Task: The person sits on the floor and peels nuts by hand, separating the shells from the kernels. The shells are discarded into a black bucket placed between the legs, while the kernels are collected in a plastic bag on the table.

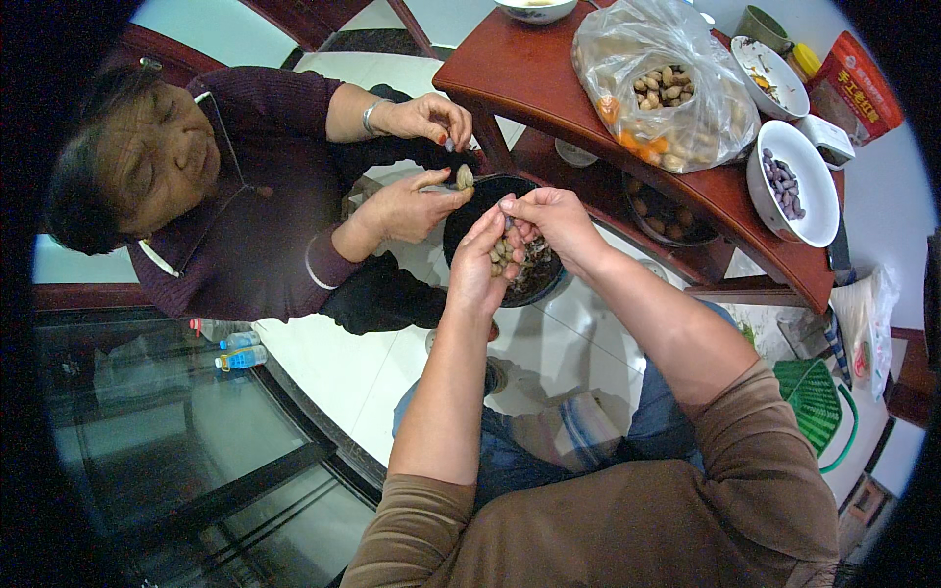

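My left hand (476, 259) is cupped palm up around several unshelled peanuts (503, 257). At its thumb tip, the fingertips of my right hand (560, 220) pinch a small purplish peanut kernel (508, 206); fingers partly cover it. Below both hands stands a dark bucket (470, 220) with peanut shells (535, 273) inside. Across from me, another person's hand (408, 206) holds an opened peanut shell (464, 176) over the bucket's edge. That person's other hand (426, 119) pinches something small. On the table, a white bowl (823, 165) contains purple peanut kernels (784, 184).
A clear plastic bag (610, 51) of peanuts and orange fruit lies on the red wooden table (507, 62). Beside it are a bowl with scraps (790, 81) and a red packet (856, 88). A pan (669, 213) sits underneath; a green basket (807, 400) stands right.
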### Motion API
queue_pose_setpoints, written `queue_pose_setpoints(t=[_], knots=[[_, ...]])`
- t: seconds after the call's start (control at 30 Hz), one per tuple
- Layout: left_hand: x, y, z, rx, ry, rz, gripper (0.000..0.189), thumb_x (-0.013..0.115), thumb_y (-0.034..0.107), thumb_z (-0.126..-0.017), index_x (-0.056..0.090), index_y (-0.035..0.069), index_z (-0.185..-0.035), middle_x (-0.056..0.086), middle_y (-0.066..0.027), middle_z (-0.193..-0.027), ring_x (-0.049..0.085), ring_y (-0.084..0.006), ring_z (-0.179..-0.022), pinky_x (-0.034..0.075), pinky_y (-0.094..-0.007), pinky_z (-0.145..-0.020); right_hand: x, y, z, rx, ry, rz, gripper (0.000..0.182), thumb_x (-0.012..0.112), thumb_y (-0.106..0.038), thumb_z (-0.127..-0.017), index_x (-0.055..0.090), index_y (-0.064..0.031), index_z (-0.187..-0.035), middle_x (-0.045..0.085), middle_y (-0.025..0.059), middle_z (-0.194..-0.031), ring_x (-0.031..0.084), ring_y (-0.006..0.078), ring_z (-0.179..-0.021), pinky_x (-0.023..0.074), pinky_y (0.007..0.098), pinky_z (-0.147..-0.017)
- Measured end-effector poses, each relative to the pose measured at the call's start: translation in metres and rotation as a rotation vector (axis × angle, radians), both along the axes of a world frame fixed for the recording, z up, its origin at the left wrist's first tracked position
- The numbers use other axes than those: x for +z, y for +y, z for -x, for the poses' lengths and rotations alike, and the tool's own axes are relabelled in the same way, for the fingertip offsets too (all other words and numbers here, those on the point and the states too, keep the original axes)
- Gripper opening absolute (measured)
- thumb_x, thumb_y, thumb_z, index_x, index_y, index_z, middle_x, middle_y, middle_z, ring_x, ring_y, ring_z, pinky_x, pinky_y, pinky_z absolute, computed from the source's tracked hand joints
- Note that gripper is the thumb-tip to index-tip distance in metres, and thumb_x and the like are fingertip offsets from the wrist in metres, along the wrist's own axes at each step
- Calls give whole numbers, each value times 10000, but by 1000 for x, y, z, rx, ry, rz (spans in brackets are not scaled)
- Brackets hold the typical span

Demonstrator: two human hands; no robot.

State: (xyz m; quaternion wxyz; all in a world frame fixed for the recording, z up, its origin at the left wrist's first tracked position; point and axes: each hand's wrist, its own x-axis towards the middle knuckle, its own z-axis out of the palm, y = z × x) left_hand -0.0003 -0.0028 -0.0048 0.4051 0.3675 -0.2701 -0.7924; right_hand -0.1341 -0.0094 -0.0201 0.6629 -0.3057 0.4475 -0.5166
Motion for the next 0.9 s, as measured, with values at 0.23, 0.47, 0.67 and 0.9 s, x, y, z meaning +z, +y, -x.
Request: queue_pose_setpoints(t=[0.23,0.47,0.67,0.9], knots=[[-1,-1,-1,17,27,-11,373,442,212,-920,428,46,-1255,525,-19,-683,497,-107,-552,331,-188,-405,-1,-2,3,50,-42,2,151,604,-154,-834,600,-40,-734,600,35,-641,510,75,-558,410,203,-548],[1,-1,-3,42,18,-18,362,450,217,-916,436,43,-1234,518,-19,-679,491,-107,-548,319,-188,-403,7,-1,5,99,-97,-9,128,572,-122,-815,593,-23,-738,597,59,-635,532,108,-569,420,220,-570],[4,0,0,27,-45,-1,364,425,227,-928,417,59,-1251,502,10,-692,472,-77,-540,310,-175,-392,5,-1,7,105,-305,-113,133,575,-143,-781,574,-35,-704,579,63,-626,523,122,-562,406,220,-559],[3,0,2,66,-36,30,351,415,224,-930,446,33,-1222,520,-15,-696,489,-98,-548,328,-195,-405,9,0,4,196,-69,-85,195,663,-217,-783,575,-74,-683,577,23,-611,497,78,-548,356,209,-515]])
